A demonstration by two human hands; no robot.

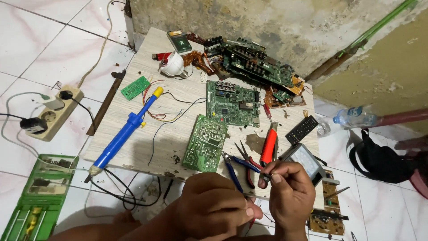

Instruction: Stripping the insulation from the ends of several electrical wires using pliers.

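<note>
Bare right hand (pixel 292 192) pinches a tiny metal part (pixel 266 176) between thumb and finger, up close to see it. Left hand (pixel 214 207) curls shut at 9 o'clock beside it; what it holds is hidden. Pliers (pixel 240 163) lie at 12 o'clock, within reach.

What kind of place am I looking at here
Likely a makeshift electronics repair spot on a tiled floor: green circuit boards piled on a low wooden board, a blue desoldering pump, pliers, and a power strip.
</note>
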